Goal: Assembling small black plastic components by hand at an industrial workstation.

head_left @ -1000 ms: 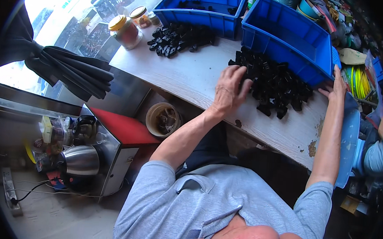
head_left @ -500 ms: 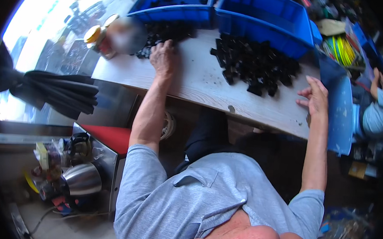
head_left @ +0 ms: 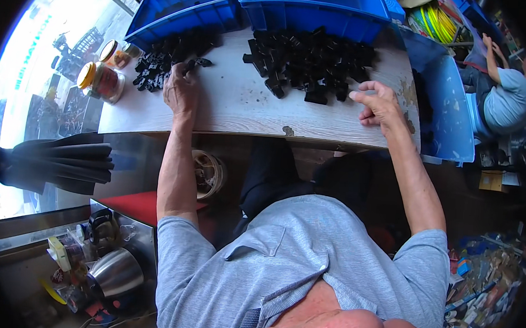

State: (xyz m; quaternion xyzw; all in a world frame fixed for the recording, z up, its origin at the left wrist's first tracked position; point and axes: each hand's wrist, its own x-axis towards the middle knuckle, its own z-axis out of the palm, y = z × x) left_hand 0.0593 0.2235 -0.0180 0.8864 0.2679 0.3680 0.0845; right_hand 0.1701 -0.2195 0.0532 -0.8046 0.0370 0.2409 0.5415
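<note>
On the pale wooden table, my left hand rests at the near edge of a small pile of black plastic parts, fingers closed around one black part. A larger heap of black parts lies in the middle of the table. My right hand hovers just right of that heap, fingers spread and empty, near the table's front edge.
Two blue bins stand at the back of the table, another blue bin at the right end. Two jars with yellow lids stand at the left. Another person sits at the far right. A kettle sits below left.
My left hand moved from the big heap across to the small pile on the left and closed on a part. My right hand drew in toward the big heap. The view shifted.
</note>
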